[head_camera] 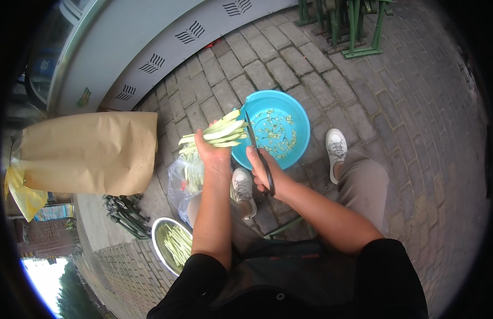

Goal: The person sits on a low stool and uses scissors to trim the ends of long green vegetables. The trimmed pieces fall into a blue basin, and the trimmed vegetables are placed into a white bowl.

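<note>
My left hand (pixel 214 149) grips a bunch of pale green bean pods (pixel 224 131), their ends over the left rim of a light blue plastic basin (pixel 304 119). In my right hand (pixel 268 169) is a pair of scissors with black handles (pixel 252 133), the blades pointing up beside the pod ends and looking closed or nearly so. Small cut green pieces (pixel 276 133) lie scattered on the basin's bottom. Below my left hand, a clear plastic bag (pixel 176 175) with more pods rests on the ground. A metal bowl (pixel 156 243) at the lower left holds many long pods.
Brick paving (pixel 230 63) surrounds the basin, with my white shoes (pixel 336 147) near it. A brown paper-covered object (pixel 91 153) stands at the left, and a grey metal cabinet (pixel 150 36) lies beyond. Green metal frames (pixel 356 32) stand at the top right; folded ones (pixel 126 215) lie left of the bowl.
</note>
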Demonstrator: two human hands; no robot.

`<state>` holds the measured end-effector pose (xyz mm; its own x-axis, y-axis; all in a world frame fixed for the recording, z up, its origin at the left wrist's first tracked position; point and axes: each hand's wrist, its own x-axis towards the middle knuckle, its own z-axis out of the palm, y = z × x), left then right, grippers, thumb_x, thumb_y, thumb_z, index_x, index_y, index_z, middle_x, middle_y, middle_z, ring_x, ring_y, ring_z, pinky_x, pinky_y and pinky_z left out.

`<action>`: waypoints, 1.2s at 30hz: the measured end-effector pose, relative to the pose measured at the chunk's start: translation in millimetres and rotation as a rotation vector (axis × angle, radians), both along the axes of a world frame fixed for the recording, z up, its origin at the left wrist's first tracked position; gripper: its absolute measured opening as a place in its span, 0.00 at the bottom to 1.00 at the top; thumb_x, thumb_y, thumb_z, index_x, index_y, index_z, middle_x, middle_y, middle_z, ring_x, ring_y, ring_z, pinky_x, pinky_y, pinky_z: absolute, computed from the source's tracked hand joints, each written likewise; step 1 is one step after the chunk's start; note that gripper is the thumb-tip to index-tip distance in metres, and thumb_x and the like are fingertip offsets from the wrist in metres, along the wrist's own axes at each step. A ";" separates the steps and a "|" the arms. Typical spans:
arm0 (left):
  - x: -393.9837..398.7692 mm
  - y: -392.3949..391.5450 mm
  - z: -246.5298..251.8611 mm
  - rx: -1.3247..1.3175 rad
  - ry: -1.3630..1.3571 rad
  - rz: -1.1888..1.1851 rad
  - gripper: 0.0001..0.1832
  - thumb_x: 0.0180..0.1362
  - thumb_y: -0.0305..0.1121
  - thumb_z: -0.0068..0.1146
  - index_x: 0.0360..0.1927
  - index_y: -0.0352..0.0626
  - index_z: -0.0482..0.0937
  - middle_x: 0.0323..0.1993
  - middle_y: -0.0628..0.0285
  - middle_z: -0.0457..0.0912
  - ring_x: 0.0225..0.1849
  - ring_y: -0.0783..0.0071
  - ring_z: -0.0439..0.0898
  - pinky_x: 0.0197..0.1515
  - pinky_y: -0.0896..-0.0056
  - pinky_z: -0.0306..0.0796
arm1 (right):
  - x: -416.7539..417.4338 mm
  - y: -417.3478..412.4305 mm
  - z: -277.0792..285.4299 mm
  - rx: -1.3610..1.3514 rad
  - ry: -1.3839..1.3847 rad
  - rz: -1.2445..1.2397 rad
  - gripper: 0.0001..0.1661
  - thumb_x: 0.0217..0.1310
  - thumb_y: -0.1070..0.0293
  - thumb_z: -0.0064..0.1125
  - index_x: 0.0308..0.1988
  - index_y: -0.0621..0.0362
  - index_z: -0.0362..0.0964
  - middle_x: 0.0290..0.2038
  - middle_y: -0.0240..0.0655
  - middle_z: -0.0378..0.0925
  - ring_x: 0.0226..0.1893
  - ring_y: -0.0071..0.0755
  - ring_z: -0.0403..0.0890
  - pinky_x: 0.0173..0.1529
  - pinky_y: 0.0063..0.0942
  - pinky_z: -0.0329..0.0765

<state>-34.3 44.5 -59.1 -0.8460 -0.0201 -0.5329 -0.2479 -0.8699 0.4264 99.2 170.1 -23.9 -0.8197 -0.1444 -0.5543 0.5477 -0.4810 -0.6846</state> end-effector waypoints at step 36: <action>1.6 2.1 -8.6 -0.086 0.025 -0.111 0.20 0.60 0.44 0.46 0.44 0.36 0.67 0.43 0.51 0.73 0.49 0.54 0.71 0.57 0.47 0.64 | 19.7 18.3 -19.4 0.820 0.376 0.040 0.21 0.63 0.54 0.52 0.34 0.65 0.70 0.21 0.47 0.73 0.22 0.47 0.74 0.30 0.36 0.70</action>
